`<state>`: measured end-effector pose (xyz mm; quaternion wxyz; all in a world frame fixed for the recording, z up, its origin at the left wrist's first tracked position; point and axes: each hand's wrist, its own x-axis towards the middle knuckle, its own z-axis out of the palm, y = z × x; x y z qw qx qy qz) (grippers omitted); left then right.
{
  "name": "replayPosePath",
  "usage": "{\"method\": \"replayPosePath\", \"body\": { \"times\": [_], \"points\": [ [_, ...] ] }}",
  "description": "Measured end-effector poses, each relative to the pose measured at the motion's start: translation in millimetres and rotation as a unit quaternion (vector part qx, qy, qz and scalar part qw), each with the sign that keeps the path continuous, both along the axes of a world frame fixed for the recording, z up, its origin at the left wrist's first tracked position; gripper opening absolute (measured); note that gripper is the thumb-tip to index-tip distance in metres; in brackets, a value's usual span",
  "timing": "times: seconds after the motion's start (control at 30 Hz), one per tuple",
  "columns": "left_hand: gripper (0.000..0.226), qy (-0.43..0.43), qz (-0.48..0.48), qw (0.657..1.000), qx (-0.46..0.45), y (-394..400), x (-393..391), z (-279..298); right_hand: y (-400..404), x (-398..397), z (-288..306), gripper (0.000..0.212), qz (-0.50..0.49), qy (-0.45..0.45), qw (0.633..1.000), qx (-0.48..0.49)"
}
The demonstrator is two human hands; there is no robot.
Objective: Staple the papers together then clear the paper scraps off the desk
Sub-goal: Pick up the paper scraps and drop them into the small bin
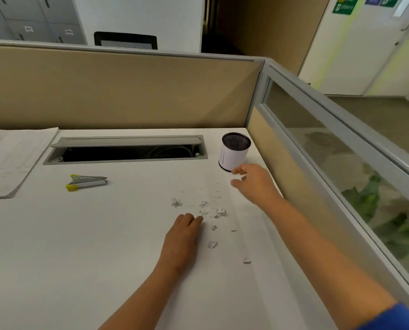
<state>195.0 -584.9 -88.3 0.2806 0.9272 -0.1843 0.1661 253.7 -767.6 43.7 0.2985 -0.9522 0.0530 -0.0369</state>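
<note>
the white desk (pixel 91 246) has a little mess on it. small torn paper scraps (pixel 219 213) lie in a loose bunch near the right side, white and crumpled, some just tiny bits. a few more bits lie apart from the bunch, closer to the person. mixed in with them are thin silver staples (pixel 176 202), some in a small tangle and some spread out

the left hand (pixel 182 241) lies flat on the desk with its fingers straight and close together. its fingertips touch the edge of the scrap bunch. it holds nothing

the right hand (pixel 253 184) is up over the desk, just beside a small cup (pixel 234 152). its fingers are loosely bent and spread, and it holds nothing. the cup is black mesh with white paper wrapped round it, and it stands upright near the far right corner

the stapler (pixel 86 182) lies on its side, well apart from the hands. it is silver with yellow ends

the papers (pixel 10 160) sit in a flat white stack at the far left edge of the desk

behind the stapler is a long grey cable slot (pixel 127 150) with its lid tipped open

a tan wall panel (pixel 127 91) stands along the back of the desk
</note>
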Motion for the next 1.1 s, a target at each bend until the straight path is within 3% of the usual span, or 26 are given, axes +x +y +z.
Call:
{"method": "replayPosePath", "body": {
  "times": [0.23, 0.33, 0.43, 0.53, 0.6, 0.67, 0.8, 0.9, 0.93, 0.97, 1.03, 1.1],
  "points": [
    [0.028, 0.033, -0.014, 0.999, 0.008, 0, 0, 3, -4, -109, -57, 0.042, -0.036, 0.161, 0.986, -0.007],
    [0.014, 0.039, -0.022, 0.999, -0.009, 2, -4, 5, 1, -131, -72, 0.042, -0.037, 0.142, 0.989, -0.014],
    [0.037, 0.04, 0.003, 0.998, -0.055, 1, -14, 8, 14, -147, -81, 0.042, -0.009, 0.113, 0.992, -0.057],
    [0.03, 0.056, -0.004, 0.997, -0.045, -6, -27, 11, 22, -151, -87, 0.042, 0.002, 0.112, 0.992, -0.057],
    [0.025, 0.079, -0.041, 0.996, -0.028, -13, -34, 14, 26, -150, -80, 0.039, -0.007, 0.135, 0.983, -0.121],
    [0.027, 0.1, -0.069, 0.993, 0.0, -18, -35, 15, 29, -146, -78, 0.027, 0.015, 0.062, 0.982, -0.18],
    [0.021, 0.132, -0.109, 0.981, 0.087, -26, -32, 22, 20, -133, -92, 0.056, 0.034, 0.04, 0.968, -0.244],
    [0.01, 0.141, -0.142, 0.968, 0.149, -28, -35, 25, 16, -134, -98, 0.093, 0.076, -0.064, 0.966, -0.24],
    [0.02, 0.129, -0.137, 0.966, 0.18, -31, -34, 24, 17, -134, -91, 0.091, 0.066, -0.062, 0.969, -0.231],
    [0.032, 0.131, -0.123, 0.964, 0.197, -34, -32, 22, 21, -130, -81, 0.073, 0.027, -0.005, 0.974, -0.227],
    [0.035, 0.107, -0.099, 0.96, 0.24, -40, -35, 29, 17, -129, -84, 0.022, 0.015, 0.019, 0.981, -0.192],
    [0.007, 0.142, -0.108, 0.951, 0.253, -43, -39, 37, 17, -127, -84, 0.033, 0.007, 0.058, 0.982, -0.182]
  ]
}}
